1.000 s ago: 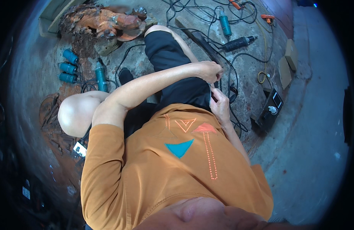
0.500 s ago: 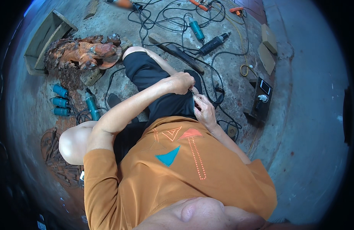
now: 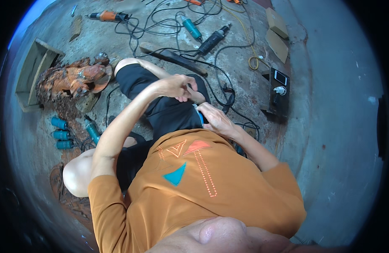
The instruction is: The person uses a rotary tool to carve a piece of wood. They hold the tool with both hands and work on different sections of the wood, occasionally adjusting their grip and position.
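My left hand (image 3: 177,87) hovers over my dark shorts (image 3: 171,114), near my bare lower leg. Its fingers are loosely bent and apart, and I see nothing in them. On the right side of the shorts is a zipped pocket (image 3: 198,113). Its opening is parted, and a strip of blue shows inside; I cannot tell whether that is lining or an object. My right hand (image 3: 216,119) grips the outer edge of this pocket, with part of the thumb side hidden in the opening.
Left lie a reddish wood carving (image 3: 78,80), a wooden frame (image 3: 30,86), teal power tools (image 3: 91,130) and wood shavings. Ahead are an orange-bodied tool (image 3: 108,16), a teal grinder (image 3: 191,28), a black grinder (image 3: 212,41) and tangled cords. A phone (image 3: 281,77) rests on a dark box at right.
My left hand has come away from the zip, moving up and left, and its fingers have loosened. The pocket opening now shows blue. The whole view has shifted slightly.
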`<state>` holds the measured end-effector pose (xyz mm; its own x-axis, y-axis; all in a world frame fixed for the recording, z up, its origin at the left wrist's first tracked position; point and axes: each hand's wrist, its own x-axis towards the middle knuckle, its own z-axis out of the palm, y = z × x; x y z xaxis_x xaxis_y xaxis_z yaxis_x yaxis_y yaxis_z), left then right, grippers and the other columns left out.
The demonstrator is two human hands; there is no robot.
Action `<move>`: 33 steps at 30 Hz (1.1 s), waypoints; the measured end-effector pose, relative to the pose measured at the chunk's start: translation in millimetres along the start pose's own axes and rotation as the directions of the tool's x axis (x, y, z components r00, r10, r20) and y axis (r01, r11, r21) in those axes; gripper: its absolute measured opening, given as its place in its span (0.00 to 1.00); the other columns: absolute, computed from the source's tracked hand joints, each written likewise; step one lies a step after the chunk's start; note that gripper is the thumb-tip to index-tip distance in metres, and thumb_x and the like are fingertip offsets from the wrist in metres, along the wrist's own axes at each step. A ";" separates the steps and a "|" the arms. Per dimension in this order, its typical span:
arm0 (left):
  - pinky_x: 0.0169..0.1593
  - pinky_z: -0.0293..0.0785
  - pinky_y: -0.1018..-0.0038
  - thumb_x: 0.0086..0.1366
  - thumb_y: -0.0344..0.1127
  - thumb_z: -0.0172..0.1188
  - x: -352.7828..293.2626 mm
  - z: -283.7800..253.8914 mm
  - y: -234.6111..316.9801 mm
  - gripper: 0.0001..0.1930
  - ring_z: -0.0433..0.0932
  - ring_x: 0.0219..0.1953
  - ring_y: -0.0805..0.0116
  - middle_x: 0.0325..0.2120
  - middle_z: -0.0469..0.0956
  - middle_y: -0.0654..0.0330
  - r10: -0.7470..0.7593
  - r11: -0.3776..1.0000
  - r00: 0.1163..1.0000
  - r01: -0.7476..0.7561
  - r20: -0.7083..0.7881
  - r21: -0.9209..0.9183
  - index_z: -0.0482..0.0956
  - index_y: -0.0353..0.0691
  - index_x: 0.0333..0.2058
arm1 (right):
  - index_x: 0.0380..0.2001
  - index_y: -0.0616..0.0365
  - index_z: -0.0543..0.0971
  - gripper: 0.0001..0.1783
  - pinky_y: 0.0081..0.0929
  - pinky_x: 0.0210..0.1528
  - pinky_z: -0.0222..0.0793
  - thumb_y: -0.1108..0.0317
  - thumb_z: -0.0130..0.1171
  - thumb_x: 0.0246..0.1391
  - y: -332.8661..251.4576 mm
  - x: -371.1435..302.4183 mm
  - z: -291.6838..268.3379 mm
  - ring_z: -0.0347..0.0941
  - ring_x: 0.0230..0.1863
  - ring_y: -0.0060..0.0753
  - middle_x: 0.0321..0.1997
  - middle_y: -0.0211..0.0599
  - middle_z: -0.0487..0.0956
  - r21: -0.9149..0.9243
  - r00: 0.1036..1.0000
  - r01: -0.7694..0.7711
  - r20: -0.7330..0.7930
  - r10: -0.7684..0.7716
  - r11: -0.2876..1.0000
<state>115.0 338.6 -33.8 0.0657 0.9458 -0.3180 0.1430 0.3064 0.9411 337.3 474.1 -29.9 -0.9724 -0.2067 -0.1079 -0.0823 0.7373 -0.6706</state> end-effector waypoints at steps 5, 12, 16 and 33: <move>0.41 0.76 0.76 0.57 0.16 0.48 -9.9 -42.6 -5.8 0.19 0.79 0.38 0.72 0.33 0.80 0.58 0.161 0.981 0.973 -0.140 -0.166 0.130 0.71 0.36 0.47 | 0.53 0.64 0.67 0.32 0.39 0.53 0.66 0.68 0.63 0.43 15.6 3.8 -7.5 0.68 0.50 0.51 0.48 0.48 0.69 -0.115 0.978 0.208 0.042 -0.204 0.971; 0.46 0.72 0.78 0.60 0.21 0.54 -41.9 -81.3 15.5 0.14 0.75 0.41 0.76 0.36 0.78 0.63 0.031 0.999 0.938 -0.023 -0.345 0.026 0.74 0.39 0.46 | 0.52 0.62 0.70 0.26 0.37 0.51 0.67 0.56 0.56 0.56 30.8 -24.3 -44.6 0.69 0.47 0.47 0.42 0.46 0.72 -0.095 0.999 0.035 0.003 -0.035 0.995; 0.42 0.71 0.79 0.66 0.30 0.56 -46.7 -97.5 20.5 0.11 0.75 0.40 0.76 0.35 0.78 0.63 -0.012 0.998 0.920 0.034 -0.392 0.049 0.73 0.38 0.47 | 0.48 0.61 0.73 0.23 0.31 0.45 0.69 0.52 0.51 0.61 67.8 -59.3 -61.7 0.72 0.40 0.33 0.38 0.37 0.74 0.340 0.911 -0.374 -0.040 0.410 0.863; 0.47 0.72 0.75 0.68 0.34 0.55 -64.4 -119.8 24.8 0.12 0.77 0.42 0.72 0.40 0.79 0.59 -0.236 0.961 0.822 0.120 -0.518 -0.248 0.74 0.35 0.47 | 0.44 0.64 0.72 0.32 0.42 0.41 0.75 0.41 0.42 0.64 481.3 23.6 -93.9 0.74 0.33 0.41 0.38 0.53 0.77 0.922 0.243 0.384 -0.148 0.959 0.045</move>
<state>-4.0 298.1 23.8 -0.4909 0.7612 -0.4238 -0.0995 0.4343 0.8952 254.2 884.5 -286.3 -0.3477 0.7517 -0.5604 -0.1763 -0.6394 -0.7484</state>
